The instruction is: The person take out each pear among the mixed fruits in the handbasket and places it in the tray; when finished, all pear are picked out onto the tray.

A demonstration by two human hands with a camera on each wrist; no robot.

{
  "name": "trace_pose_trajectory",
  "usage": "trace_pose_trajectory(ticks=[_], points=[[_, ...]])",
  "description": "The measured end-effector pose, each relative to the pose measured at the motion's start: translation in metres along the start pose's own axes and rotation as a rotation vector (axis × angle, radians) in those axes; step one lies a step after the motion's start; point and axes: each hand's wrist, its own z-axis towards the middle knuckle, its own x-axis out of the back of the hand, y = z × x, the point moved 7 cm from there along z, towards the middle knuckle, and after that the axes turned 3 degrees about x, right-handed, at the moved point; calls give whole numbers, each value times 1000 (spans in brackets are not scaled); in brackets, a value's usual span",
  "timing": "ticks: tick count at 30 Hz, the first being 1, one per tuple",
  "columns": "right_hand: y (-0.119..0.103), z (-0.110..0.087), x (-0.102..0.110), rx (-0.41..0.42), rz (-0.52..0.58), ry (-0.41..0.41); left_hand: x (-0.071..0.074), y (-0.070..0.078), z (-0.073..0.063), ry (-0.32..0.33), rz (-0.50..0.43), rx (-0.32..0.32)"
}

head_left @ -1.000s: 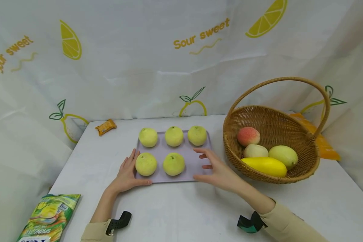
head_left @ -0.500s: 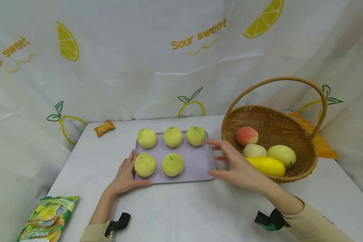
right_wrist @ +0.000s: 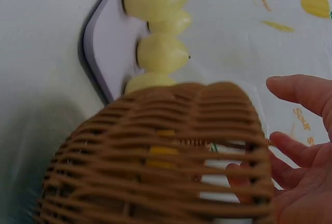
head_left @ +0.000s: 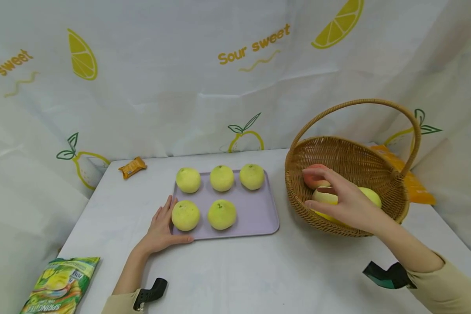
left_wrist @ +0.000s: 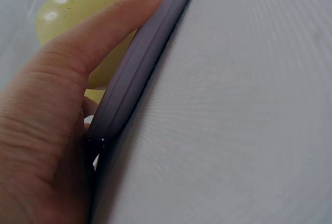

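Note:
My left hand [head_left: 159, 230] rests on the near left corner of a lilac tray [head_left: 257, 213], fingers along its left side. In the left wrist view the thumb [left_wrist: 104, 32] lies straight along the tray's rim [left_wrist: 124, 81]. Several round yellow-green fruits [head_left: 221, 214] sit on the tray in two rows, with bare tray at the near right. Holding nothing, my right hand [head_left: 347, 200] hovers over a wicker basket [head_left: 329, 150], thumb and fingers spread apart. Beneath it are a peach [head_left: 311, 179], a pale round fruit [head_left: 323, 197], a partly hidden yellow fruit and a yellow-green fruit [head_left: 373, 197].
The basket's tall handle [head_left: 370, 101] arches above the right hand. An orange packet [head_left: 420, 189] lies behind the basket. A small orange wrapped snack [head_left: 132, 167] is at the back left, and a green tea bag packet [head_left: 60, 283] at the front left. A printed cloth [head_left: 161, 96] hangs behind the table.
My right hand has moved right, from above the tray's near right part to over the basket. The left hand stays at the tray corner. The fruits have not moved on the tray.

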Motion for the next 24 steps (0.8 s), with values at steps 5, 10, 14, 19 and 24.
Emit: trace_pose_trajectory(ticks=[5,10,14,19,24], points=[[23,-7,21,-71,-136,-35,0,0,0,3,-3,-4],[43,-11,38,-135,-235,-100,0,0,0,-2,-12,6],[57,-10,46,-179,-283,-195,0,0,-2,1,-16,6],[75,-10,51,-206,-335,-324,0,1,-2,11,-18,-5],[89,-12,55,-246,-307,-434,-1,0,-1,6,-12,-3]])
